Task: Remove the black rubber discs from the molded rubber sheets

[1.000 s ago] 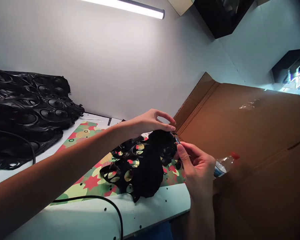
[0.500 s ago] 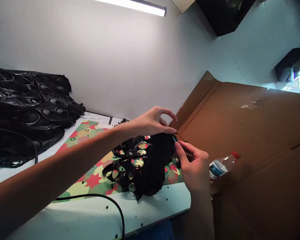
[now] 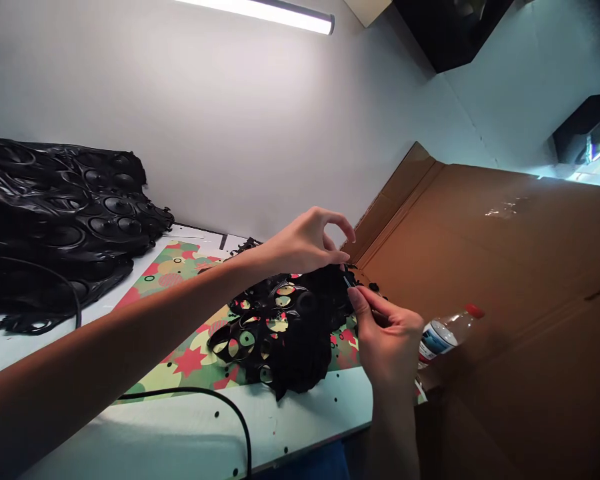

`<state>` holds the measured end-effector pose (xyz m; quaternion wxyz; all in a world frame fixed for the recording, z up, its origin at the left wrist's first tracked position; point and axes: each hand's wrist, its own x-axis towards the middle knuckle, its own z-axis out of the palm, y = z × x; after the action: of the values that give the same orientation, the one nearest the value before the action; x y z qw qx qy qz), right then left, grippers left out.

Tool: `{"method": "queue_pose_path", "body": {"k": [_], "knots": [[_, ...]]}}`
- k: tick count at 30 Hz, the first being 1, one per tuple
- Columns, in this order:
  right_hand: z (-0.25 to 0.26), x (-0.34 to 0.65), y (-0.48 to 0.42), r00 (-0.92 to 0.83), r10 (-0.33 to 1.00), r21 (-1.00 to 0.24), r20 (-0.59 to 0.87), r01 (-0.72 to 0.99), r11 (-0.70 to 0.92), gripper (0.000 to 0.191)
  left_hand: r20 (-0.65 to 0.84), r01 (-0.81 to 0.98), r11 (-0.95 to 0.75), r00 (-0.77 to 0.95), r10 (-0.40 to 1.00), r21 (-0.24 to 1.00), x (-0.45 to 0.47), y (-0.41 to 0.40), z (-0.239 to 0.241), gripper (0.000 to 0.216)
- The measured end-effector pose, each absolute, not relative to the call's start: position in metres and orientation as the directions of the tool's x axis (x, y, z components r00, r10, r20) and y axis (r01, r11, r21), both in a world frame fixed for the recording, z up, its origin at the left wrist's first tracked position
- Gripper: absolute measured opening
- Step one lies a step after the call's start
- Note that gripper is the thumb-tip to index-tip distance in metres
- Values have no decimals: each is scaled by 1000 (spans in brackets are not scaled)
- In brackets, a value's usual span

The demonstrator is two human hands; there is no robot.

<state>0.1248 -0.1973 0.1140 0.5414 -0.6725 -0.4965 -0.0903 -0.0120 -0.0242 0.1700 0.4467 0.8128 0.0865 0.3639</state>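
Note:
My right hand (image 3: 390, 333) is closed, thumb and forefinger pinching a thin tool with a bluish metal tip (image 3: 348, 282); the rest of it is hidden in the hand. That tip points up and left at the far right part of a black rubber-like sheet (image 3: 305, 353) full of round holes, lying crumpled on the table. Just above, my left hand (image 3: 310, 240) has its thumb and forefinger curved with a gap between them. Its lower fingers are partly hidden against the dark sheet, and nothing shows between the visible fingertips.
A large heap of black molded sheets (image 3: 65, 227) lies at the left. Under the sheet is a colourful patterned mat (image 3: 190, 360) on the white table (image 3: 190, 440). A black cable (image 3: 237, 413) curves in front. Cardboard (image 3: 505, 280) and a red-capped bottle (image 3: 443, 337) stand at the right.
The left hand's thumb and forefinger have curled slightly. My right hand has tilted a little, its tool tip still close below the left hand. The view has shifted slightly.

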Motion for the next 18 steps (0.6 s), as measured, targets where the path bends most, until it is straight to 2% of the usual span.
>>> {"method": "queue_pose_path", "body": {"k": [4,7,10,14,18], "knots": [[99,120,-194,355,515,-480,781,868,129,40,533,-148,-603,658,531,784,-14,-15,170,28],[83,120,-191,227,416,-317,881,935,161,33,557,-140,-614,606,567,777,-15,-9,171,23],[72,123,-190,149,373,-213,916,967,137,31,576,-140,-628,585,571,766,-15,-8,172,20],[64,127,-190,157,383,-221,910,967,128,32,581,-126,-647,590,561,752,-15,-9,172,20],[61,131,-188,282,455,-368,845,923,110,34,565,-108,-636,589,578,764,-16,-10,173,22]]}}
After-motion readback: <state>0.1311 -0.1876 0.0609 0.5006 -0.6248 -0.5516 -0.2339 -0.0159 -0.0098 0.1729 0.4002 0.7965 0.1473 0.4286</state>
